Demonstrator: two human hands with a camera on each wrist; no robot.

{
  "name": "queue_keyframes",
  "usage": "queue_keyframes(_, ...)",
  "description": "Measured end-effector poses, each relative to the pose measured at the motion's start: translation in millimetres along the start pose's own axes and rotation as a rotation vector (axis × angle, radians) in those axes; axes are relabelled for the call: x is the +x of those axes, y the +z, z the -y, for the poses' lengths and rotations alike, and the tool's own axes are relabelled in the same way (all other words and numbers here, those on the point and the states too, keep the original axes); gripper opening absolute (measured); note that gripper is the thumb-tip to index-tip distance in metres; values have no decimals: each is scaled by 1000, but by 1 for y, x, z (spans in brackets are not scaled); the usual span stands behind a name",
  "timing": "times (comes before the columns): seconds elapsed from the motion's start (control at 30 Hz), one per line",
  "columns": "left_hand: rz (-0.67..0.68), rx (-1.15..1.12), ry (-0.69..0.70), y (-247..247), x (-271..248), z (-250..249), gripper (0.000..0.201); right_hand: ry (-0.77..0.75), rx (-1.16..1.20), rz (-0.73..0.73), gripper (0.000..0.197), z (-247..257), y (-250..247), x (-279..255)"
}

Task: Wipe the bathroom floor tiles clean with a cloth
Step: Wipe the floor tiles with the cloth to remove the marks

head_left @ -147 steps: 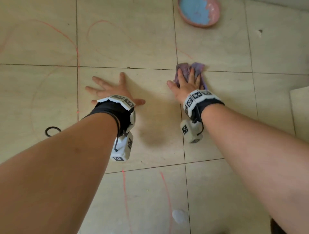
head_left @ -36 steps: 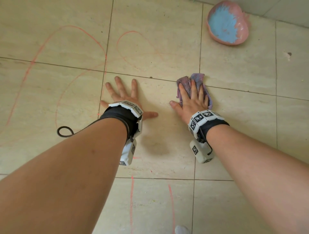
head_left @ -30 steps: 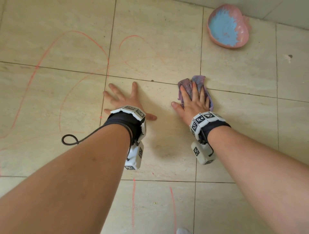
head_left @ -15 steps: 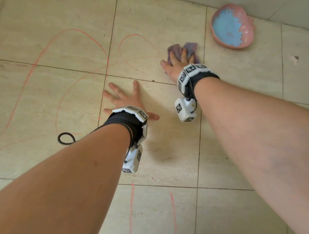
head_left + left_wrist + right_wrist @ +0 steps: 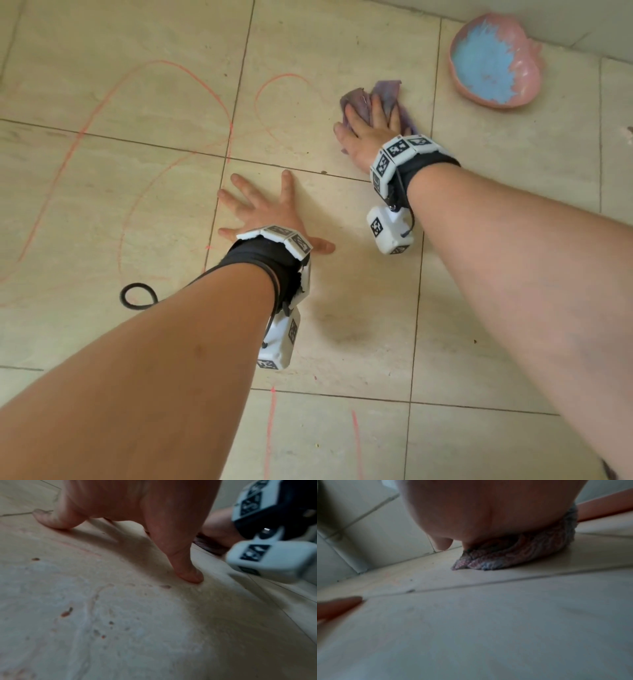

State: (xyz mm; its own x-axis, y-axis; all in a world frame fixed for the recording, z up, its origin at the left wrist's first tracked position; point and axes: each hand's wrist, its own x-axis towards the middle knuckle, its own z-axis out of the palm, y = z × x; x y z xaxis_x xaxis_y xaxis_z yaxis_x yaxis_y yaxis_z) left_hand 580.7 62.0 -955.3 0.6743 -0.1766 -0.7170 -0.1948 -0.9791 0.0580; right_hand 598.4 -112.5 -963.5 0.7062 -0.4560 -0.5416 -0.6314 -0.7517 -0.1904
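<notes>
Cloth (image 5: 383,99), purple and bunched, lies flat on the floor tiles (image 5: 496,171) under the right hand (image 5: 368,132), fingers (image 5: 376,106) straight, pressing. Left hand (image 5: 270,214) is splayed nearby. Pink chalk lines (image 5: 191,73) curve leftward; a pink-and-blue bowl (image 5: 493,65) sits near the wall.

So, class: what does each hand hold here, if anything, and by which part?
Neither grips anything. The right hand presses flat on top of the bunched cloth; the left hand rests spread on bare floor tiles.
</notes>
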Motion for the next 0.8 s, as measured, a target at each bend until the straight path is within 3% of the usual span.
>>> queue_keyframes(0.1,-3,3,2,2,4,-2,141,-78,4,24,58,25,-2,11)
queue_keyframes(0.23,-18,-13,-4,0,-1,-2,141,-265,-79,105,54,2,18,-37)
queue_keyframes(0.33,-18,-16,-1,-1,-3,-3,141,-224,-188,86,56,-52,28,-70)
queue_keyframes(0.4,-6,-12,-4,-1,-3,-3,140,-142,-190,79,58,-65,20,-58)
queue_keyframes(0.53,-3,8,-10,0,1,-4,141,8,-69,2,62,-19,0,-4)
queue_keyframes(0.67,-18,29,-18,1,5,-3,142,-121,-74,37,61,21,5,-3)
queue_keyframes(0.8,-42,29,-27,1,3,-5,141,-215,-127,65,59,-28,32,-66)
